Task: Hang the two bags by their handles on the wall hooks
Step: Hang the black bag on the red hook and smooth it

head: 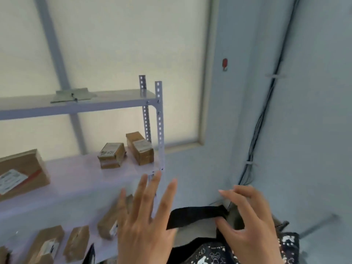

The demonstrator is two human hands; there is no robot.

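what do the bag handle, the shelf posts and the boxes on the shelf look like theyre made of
Bag handle: a flat black band, matte and limp, so it looks like woven fabric webbing; the weave itself is blurred.
Shelf posts: pale grey painted metal, judging by the punched holes and bolts.
Boxes: brown cardboard, matte, with white paper labels.

Boxes (pixel 140 148) sit on the shelf (pixel 76 174) left of the wall hook (pixel 225 64).
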